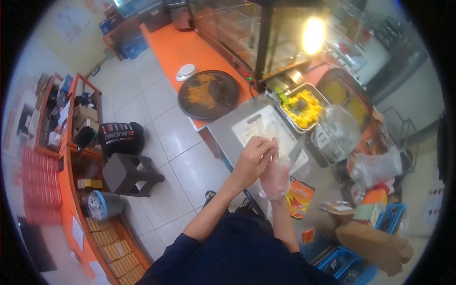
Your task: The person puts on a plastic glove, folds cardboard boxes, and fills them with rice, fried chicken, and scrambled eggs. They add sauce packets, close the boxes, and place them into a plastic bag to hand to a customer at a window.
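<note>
My bare left hand [255, 162] is closed, its fingertips pinched together at the clear plastic glove [285, 160] around my right hand. My right hand [275, 179] is inside that glove, close beside the left; its fingers are blurred by the plastic and partly covered. Both hands are over the near edge of a white cutting board [248, 124] on the metal counter. Pale smears or bits lie on the board. An orange-red food packet [300, 197] lies just right of my right wrist.
A metal tray of yellow chopped food [304, 110] stands beyond the board. Left of it is a dark round plate [209, 94] with orange-brown crumbs. Plastic bags [338, 130], a brown paper bag [375, 247] and blue baskets [344, 262] crowd the right. A stool [126, 173] stands left.
</note>
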{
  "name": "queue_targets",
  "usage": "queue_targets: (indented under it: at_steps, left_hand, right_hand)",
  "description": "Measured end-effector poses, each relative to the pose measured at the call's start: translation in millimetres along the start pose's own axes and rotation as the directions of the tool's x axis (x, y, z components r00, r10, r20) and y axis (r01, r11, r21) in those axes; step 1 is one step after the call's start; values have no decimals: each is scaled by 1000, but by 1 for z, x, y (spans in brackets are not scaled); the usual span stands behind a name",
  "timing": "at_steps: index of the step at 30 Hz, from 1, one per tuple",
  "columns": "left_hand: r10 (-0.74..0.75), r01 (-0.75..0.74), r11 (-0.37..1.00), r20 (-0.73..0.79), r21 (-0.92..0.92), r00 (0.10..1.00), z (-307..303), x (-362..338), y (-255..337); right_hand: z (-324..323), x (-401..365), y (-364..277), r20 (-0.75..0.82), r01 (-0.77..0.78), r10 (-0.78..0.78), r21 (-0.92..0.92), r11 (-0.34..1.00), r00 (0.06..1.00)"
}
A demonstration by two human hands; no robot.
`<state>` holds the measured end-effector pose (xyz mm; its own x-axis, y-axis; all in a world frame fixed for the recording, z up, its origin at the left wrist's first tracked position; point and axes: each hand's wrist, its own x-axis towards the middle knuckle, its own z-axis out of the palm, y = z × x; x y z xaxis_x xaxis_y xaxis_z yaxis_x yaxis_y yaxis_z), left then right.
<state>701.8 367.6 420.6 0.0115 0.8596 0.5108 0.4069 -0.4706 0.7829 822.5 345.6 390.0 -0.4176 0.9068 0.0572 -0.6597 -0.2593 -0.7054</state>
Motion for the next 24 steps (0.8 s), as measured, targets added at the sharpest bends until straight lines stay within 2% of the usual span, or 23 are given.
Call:
queue_targets:
  at_steps: [1, 4, 6, 9, 11, 12, 13, 14, 15, 16, 19, 20, 23, 24]
  left_hand:
    - [22, -22, 1000, 36, 7, 999, -15, 0, -6]
    - [-39, 41, 998, 46, -50, 998, -61, -4, -20]
    - [-68, 68, 996, 0, -64, 998, -91, -5, -30]
    - [-30, 29, 999, -62, -27, 998, -141, -10, -48]
    - [75, -71, 997, -109, 38, 991, -173, -14, -55]
    - [148, -137, 987, -133, 83, 980, -189, -17, -52]
    - [213, -195, 973, -150, 125, 965, -202, -22, -52]
    - [201, -188, 973, -87, 136, 976, -212, -27, -55]
    - [228, -212, 965, -101, 153, 968, -219, -31, -61]
    - [259, -238, 956, -114, 172, 959, -224, -32, -70]
    - [280, -259, 953, -128, 157, 951, -235, -31, -114]
    - [266, -249, 959, -128, 134, 955, -236, -30, -126]
    - [195, -182, 974, -91, 133, 977, -263, 3, -131]
    - [203, -193, 974, -78, 117, 976, -271, 11, -141]
  right_hand:
    - [13, 9, 3, -1, -7, 7, -40, 999, 1000]
    - [40, 35, 26, 29, 17, -12, -155, 988, 999]
    - [61, 53, 49, 70, 55, -51, -65, 996, 996]
    - [101, 83, 87, 145, 54, -103, 310, 949, 984]
    - [122, 106, 104, 212, -29, -99, 528, 848, 972]
    - [133, 121, 115, 218, 29, -136, 433, 901, 966]
    - [146, 132, 123, 220, 31, -148, 458, 888, 964]
    - [160, 142, 130, 214, 36, -159, 486, 873, 964]
    - [171, 152, 136, 207, 41, -170, 515, 856, 963]
    - [174, 165, 143, 284, 19, -191, 514, 858, 940]
    - [171, 214, 161, 249, 12, -112, 373, 928, 962]
    - [172, 232, 164, 219, -8, -97, 436, 900, 971]
    - [223, 272, 151, -66, 95, -95, 3, 995, 993]
    - [219, 285, 159, 12, 154, -156, 83, 985, 988]
